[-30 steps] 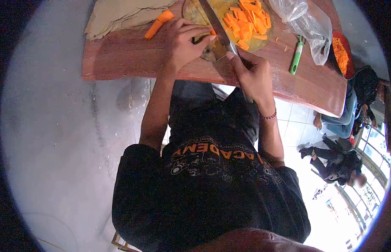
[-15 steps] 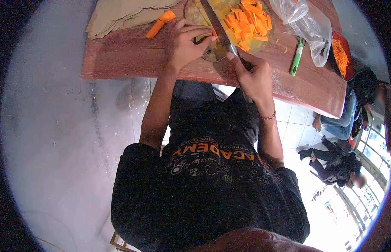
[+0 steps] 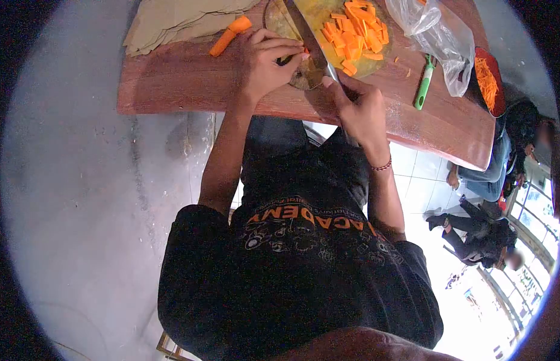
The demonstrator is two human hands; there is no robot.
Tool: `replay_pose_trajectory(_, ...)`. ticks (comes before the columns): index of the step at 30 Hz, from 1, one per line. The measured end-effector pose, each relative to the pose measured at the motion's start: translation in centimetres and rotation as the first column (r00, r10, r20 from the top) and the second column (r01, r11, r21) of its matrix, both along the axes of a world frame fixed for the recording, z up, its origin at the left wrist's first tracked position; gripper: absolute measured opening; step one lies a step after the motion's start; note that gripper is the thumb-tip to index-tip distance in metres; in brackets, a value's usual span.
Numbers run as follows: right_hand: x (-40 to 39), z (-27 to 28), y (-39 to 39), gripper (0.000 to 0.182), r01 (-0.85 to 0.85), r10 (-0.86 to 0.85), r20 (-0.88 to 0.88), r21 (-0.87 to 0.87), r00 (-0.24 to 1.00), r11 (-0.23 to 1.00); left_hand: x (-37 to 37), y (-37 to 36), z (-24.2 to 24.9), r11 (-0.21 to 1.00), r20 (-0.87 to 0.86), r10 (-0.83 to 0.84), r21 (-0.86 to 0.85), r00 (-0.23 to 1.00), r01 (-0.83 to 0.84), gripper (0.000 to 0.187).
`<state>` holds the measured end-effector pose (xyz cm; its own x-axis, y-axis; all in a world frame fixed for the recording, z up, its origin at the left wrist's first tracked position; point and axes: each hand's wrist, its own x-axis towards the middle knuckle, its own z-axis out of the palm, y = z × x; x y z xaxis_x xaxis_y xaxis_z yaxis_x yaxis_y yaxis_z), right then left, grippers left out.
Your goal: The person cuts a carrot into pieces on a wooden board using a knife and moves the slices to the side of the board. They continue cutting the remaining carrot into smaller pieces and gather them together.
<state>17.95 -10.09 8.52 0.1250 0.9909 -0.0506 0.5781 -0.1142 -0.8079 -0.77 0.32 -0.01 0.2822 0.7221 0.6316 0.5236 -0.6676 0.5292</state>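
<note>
While the right hand point(image 3: 363, 113) grips the knife point(image 3: 316, 45), left hand point(image 3: 271, 63) fingers pinching a small carrot piece point(image 3: 306, 52) beside the blade, cut carrots point(image 3: 357, 36) past the blade from the fingertips, green-handled peeler point(image 3: 424, 83) farther out.

**Orange Set Against Reddish-Brown Wood**

The tabletop point(image 3: 172, 84) is coloured reddish-brown and streaked with darker grain. Bright orange is shown by the carrot pieces point(image 3: 355, 39), carrot chunk point(image 3: 223, 43) and shredded carrot point(image 3: 487, 83). The peeler point(image 3: 424, 87) is coloured green and white. The black T-shirt point(image 3: 292, 295) is printed with orange lettering point(image 3: 280, 213) and whitish line drawings point(image 3: 274, 239).
</note>
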Motion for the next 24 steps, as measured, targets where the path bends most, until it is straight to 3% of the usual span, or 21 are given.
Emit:
replay_pose_trajectory(2,-0.2,0.4,0.1,0.039,0.028,-0.028,0.001,-0.106,1.000,0.994,-0.1,0.0,0.1,1.000,-0.002,0.003,-0.007,1.000,-0.003,0.013)
replay_pose_trajectory(8,0.5,-0.3,-0.4,0.037,0.026,-0.026,0.003,0.034,1.000,0.999,-0.2,0.1,-0.1,0.999,-0.022,-0.006,0.040,1.000,0.007,0.013)
replay_pose_trajectory(15,0.5,-0.4,-0.2,0.038,0.034,-0.033,0.038,-0.016,0.999,0.999,0.0,0.1,0.3,0.999,-0.033,0.013,0.046,0.999,-0.011,0.018)
replay_pose_trajectory(24,0.6,-0.9,-0.2,0.039,0.038,-0.040,-0.073,-0.028,0.997,0.999,0.1,-0.1,0.3,0.999,-0.060,0.024,0.025,0.998,-0.022,0.020)
